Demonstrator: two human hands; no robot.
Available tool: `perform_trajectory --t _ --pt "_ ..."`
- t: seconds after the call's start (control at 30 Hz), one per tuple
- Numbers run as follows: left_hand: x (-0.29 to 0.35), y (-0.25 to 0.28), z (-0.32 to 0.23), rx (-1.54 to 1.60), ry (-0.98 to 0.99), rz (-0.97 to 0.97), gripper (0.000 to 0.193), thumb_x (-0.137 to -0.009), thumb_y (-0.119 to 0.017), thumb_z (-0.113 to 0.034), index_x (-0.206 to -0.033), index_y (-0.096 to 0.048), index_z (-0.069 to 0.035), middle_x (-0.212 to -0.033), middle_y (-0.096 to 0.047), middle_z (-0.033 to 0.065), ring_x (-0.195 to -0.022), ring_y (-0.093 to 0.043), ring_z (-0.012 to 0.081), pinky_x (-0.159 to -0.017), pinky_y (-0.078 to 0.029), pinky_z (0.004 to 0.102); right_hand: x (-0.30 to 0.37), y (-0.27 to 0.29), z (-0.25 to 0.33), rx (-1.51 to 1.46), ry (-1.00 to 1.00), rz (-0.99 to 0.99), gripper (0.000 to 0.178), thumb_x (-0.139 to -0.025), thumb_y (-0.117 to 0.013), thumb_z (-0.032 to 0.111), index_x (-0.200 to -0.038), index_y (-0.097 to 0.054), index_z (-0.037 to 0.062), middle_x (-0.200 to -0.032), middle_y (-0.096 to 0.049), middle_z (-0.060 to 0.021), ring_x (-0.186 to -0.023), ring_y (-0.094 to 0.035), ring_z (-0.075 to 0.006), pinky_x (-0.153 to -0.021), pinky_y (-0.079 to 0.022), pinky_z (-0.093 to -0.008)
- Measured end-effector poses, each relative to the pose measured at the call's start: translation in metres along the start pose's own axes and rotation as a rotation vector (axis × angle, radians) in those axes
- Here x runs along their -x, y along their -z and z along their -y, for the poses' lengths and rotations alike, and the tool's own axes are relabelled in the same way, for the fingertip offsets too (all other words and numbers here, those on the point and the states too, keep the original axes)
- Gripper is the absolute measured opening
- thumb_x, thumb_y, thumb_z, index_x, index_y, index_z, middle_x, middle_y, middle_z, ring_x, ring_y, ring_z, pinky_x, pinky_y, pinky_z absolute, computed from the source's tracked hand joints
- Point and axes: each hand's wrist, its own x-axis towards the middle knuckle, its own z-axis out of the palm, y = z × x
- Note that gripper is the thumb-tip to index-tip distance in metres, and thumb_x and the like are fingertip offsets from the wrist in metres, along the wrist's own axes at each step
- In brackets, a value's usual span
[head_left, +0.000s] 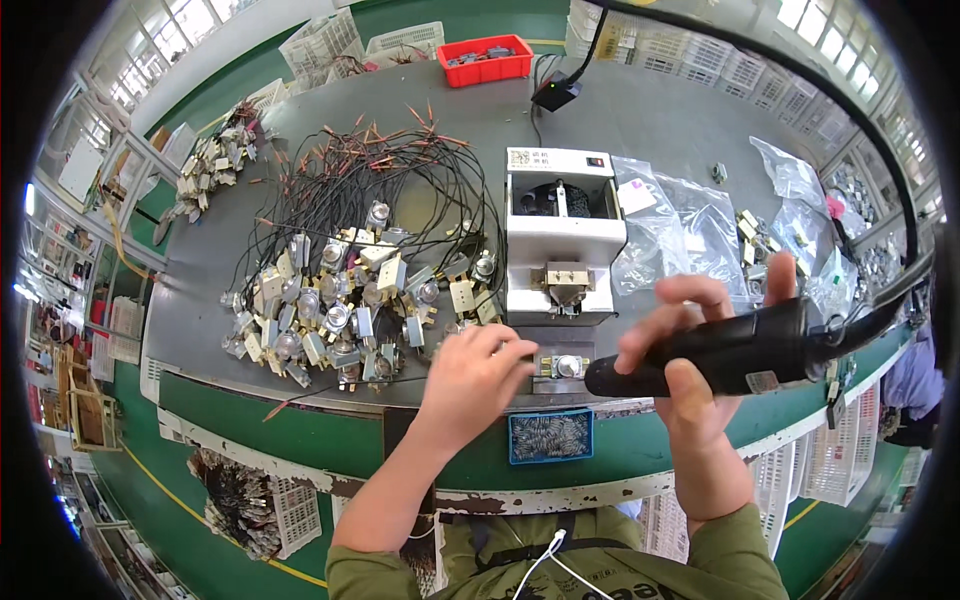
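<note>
In my right hand (690,350) is a black electric screwdriver (735,355), fingers wrapped round its body and its nose pointing left. Just beyond that nose sits a small metal-and-glass lamp fitting (568,366) on a flat holder at the table's front edge. Close to the fitting's left side is my left hand (476,375), with thumb and fingers pinched together; what they hold is hidden. A thin black wire (345,393) with a copper-coloured tip runs from under this hand to the left.
A heap of wired lamp fittings (340,300) covers the left. A white machine (563,235) stands in the middle, clear plastic bags (690,235) to its right. A blue tray (550,437) of small metal parts is at the front edge; a red bin (486,72) stands far back.
</note>
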Motion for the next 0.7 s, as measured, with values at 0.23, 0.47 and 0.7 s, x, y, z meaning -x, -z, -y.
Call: perform_trajectory --t 0.23,0.47,0.7 --pt "-0.001 -0.035 0.002 0.163 -0.106 0.184 0.026 -0.086 -0.072 -0.026 -0.105 -0.065 -0.009 -0.104 -0.061 0.0038 -0.094 -0.060 0.0267 -0.081 -0.049 0.0406 0.007 0.011 -0.044 0.232 -0.068 0.279 0.107 -0.081 -0.065 -0.011 -0.157 0.008 0.0066 -0.096 -0.066 -0.0130 -0.081 -0.066 -0.0143 -0.075 -0.054 -0.0279" --pt "0.000 -0.041 0.003 0.227 -0.083 0.149 0.025 -0.086 -0.072 -0.025 -0.101 -0.063 -0.007 -0.106 -0.060 0.0037 -0.093 -0.061 0.0271 -0.080 -0.051 0.0402 0.007 0.022 -0.064 0.285 -0.011 0.330 0.103 -0.081 -0.063 -0.011 -0.157 0.003 0.0078 -0.097 -0.064 -0.0142 -0.077 -0.064 -0.0150 -0.071 -0.055 -0.0283" --pt "-0.001 -0.041 0.002 0.250 -0.037 0.201 0.028 -0.086 -0.072 -0.025 -0.106 -0.063 -0.008 -0.109 -0.060 0.0042 -0.098 -0.062 0.0279 -0.081 -0.053 0.0413 -0.002 0.026 -0.067 0.351 0.079 0.582 0.106 -0.079 -0.064 -0.013 -0.157 0.002 0.0128 -0.095 -0.063 -0.0158 -0.070 -0.064 -0.0173 -0.067 -0.055 -0.0297"
